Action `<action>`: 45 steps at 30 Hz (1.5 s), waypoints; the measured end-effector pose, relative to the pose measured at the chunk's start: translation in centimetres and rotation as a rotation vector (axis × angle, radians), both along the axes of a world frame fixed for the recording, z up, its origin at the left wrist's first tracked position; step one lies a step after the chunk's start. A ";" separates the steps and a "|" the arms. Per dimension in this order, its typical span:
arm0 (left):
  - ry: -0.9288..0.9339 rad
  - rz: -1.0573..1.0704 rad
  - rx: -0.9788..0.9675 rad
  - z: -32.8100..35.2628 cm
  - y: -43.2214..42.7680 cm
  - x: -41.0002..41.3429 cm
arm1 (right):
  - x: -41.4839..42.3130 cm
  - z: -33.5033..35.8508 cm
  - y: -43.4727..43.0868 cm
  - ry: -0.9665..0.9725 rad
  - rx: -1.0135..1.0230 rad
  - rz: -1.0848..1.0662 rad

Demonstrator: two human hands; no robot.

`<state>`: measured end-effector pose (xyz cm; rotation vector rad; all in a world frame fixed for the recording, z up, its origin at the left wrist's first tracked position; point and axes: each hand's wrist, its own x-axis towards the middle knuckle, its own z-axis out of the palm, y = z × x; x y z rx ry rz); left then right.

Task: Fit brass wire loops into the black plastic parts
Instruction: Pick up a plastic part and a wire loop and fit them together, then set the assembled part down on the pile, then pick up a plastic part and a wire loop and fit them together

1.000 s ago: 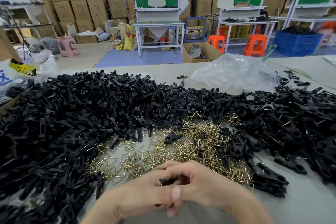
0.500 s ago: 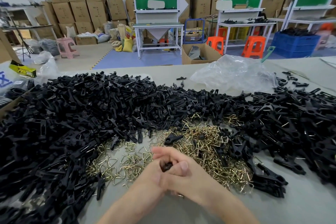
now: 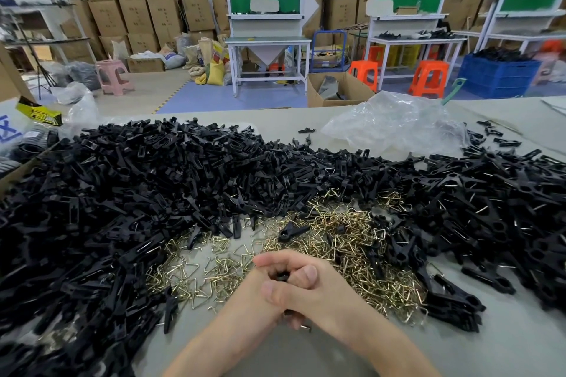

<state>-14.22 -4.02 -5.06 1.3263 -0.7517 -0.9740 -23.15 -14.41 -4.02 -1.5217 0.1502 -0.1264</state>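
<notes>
My left hand point(image 3: 251, 300) and my right hand point(image 3: 318, 294) are pressed together low in the middle of the table, both closed around one black plastic part point(image 3: 282, 276) that shows only between the fingers. A bit of brass wire point(image 3: 304, 327) pokes out under the hands. Loose brass wire loops point(image 3: 346, 251) lie spread on the table just beyond and beside my hands. A big heap of black plastic parts point(image 3: 128, 208) fills the left and middle. Another heap of black parts point(image 3: 490, 223), some with wire showing, lies at the right.
A crumpled clear plastic bag point(image 3: 395, 125) lies at the back right of the grey table point(image 3: 520, 346). A yellow-black packet point(image 3: 38, 112) and a bag sit at the far left edge. Beyond the table are work benches, orange stools and stacked cartons.
My clasped hands have moved forward from the near edge onto the brass loops. The grip has shifted, with my right thumb now over the black part.
</notes>
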 end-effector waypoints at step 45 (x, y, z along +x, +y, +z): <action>-1.362 0.595 0.649 -2.3 -0.1 5.9 | 2.4 -2.8 -3.6 0.078 -1.303 -0.517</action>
